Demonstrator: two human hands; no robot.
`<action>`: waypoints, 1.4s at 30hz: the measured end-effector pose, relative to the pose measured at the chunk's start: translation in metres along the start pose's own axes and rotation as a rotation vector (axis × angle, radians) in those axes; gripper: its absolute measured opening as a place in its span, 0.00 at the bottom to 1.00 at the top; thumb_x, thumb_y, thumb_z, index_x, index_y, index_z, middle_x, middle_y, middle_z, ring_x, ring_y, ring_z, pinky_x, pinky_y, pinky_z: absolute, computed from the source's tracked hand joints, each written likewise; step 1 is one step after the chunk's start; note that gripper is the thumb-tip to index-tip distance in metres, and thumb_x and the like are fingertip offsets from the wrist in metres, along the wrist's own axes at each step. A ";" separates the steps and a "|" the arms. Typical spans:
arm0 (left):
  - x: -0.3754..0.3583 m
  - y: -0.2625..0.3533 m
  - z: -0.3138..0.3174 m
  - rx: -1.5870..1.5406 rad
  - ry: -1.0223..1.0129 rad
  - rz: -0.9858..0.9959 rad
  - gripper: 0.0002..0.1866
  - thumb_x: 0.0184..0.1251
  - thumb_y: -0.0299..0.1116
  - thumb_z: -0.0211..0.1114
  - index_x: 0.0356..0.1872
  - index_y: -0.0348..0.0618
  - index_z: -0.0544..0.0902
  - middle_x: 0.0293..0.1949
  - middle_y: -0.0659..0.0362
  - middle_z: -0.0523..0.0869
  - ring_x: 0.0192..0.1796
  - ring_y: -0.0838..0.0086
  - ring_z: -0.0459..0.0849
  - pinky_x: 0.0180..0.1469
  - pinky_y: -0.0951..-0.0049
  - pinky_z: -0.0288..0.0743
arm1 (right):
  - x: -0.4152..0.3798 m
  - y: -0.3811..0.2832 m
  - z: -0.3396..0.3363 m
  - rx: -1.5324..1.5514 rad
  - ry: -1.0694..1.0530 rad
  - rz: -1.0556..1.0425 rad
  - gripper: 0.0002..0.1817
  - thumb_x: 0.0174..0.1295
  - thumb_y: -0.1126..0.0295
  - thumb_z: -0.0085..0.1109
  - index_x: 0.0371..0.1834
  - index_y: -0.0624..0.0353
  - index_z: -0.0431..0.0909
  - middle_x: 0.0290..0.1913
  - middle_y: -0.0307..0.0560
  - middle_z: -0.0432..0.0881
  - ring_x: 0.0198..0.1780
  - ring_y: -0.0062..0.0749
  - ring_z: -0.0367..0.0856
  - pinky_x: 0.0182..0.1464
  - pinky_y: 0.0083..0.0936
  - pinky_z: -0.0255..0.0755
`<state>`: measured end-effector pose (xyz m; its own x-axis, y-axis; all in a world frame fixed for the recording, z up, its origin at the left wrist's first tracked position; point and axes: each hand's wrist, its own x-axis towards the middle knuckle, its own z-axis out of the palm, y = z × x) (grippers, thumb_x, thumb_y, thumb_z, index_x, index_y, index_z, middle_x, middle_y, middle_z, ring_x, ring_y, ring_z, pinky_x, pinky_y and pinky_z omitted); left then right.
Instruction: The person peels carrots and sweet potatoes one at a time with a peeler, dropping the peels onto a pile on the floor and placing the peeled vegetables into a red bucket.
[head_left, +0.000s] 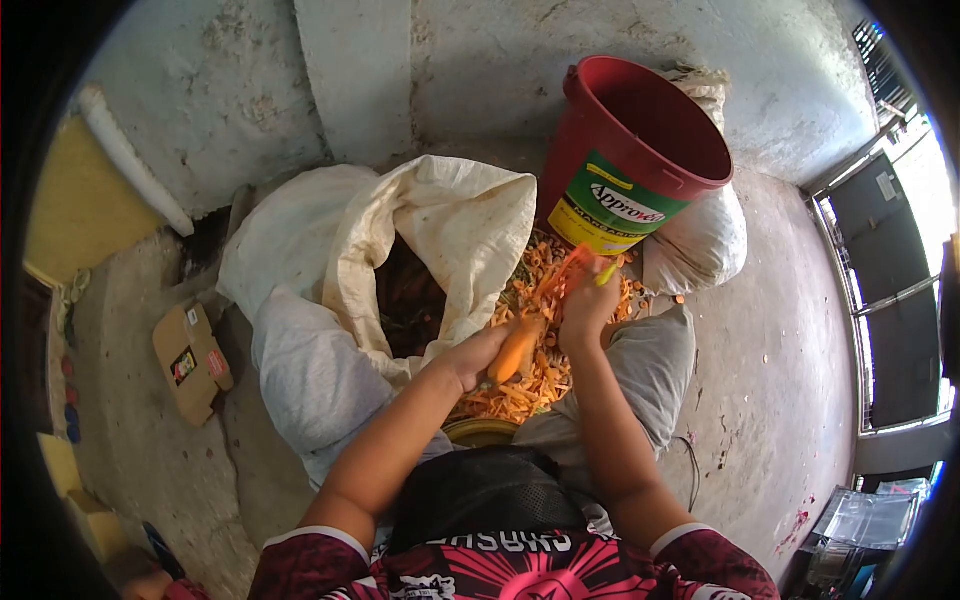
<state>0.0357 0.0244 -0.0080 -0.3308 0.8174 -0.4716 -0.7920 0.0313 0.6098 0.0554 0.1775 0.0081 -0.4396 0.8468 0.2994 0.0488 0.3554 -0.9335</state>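
My left hand grips an orange carrot by its lower end, holding it tilted over a heap of orange peelings. My right hand is closed on a peeler with a yellow-green handle at the carrot's upper end. A thin strip of peel curls off beside the blade. The peelings lie on the concrete floor between my knees.
An open white sack holding dark carrots stands to the left. A red plastic bucket with a green label stands behind the peelings, with a tied white bag at its right. A cardboard box lies at far left.
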 end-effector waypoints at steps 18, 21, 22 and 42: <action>0.007 -0.001 -0.005 -0.338 0.014 0.040 0.19 0.65 0.45 0.45 0.47 0.43 0.72 0.40 0.59 0.78 0.39 0.74 0.79 0.38 0.75 0.75 | -0.051 -0.034 0.000 -0.191 -0.195 -0.093 0.15 0.60 0.64 0.47 0.41 0.66 0.69 0.27 0.58 0.75 0.29 0.46 0.76 0.31 0.32 0.67; 0.008 0.002 -0.009 -0.148 0.034 0.023 0.19 0.65 0.45 0.46 0.48 0.43 0.71 0.40 0.60 0.78 0.36 0.76 0.78 0.36 0.76 0.74 | -0.044 -0.034 0.002 -0.237 -0.160 -0.087 0.14 0.59 0.65 0.47 0.41 0.65 0.69 0.27 0.58 0.75 0.29 0.46 0.76 0.31 0.32 0.68; 0.006 0.003 -0.006 -0.053 0.047 -0.002 0.19 0.65 0.46 0.46 0.48 0.43 0.71 0.39 0.60 0.78 0.35 0.76 0.78 0.34 0.77 0.74 | -0.038 -0.029 0.003 -0.254 -0.140 -0.100 0.13 0.59 0.65 0.48 0.41 0.65 0.69 0.27 0.58 0.75 0.29 0.46 0.76 0.31 0.32 0.68; -0.005 0.018 -0.013 1.159 0.217 0.516 0.20 0.53 0.36 0.63 0.45 0.37 0.71 0.44 0.55 0.74 0.45 0.67 0.74 0.46 0.70 0.67 | -0.038 0.014 -0.055 -0.424 -0.827 0.198 0.14 0.56 0.62 0.49 0.35 0.64 0.70 0.24 0.60 0.75 0.29 0.50 0.76 0.31 0.35 0.67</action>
<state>0.0163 0.0138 -0.0026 -0.6269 0.7779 -0.0434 0.3219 0.3093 0.8948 0.1220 0.1719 -0.0051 -0.8762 0.4163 -0.2428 0.4405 0.4874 -0.7539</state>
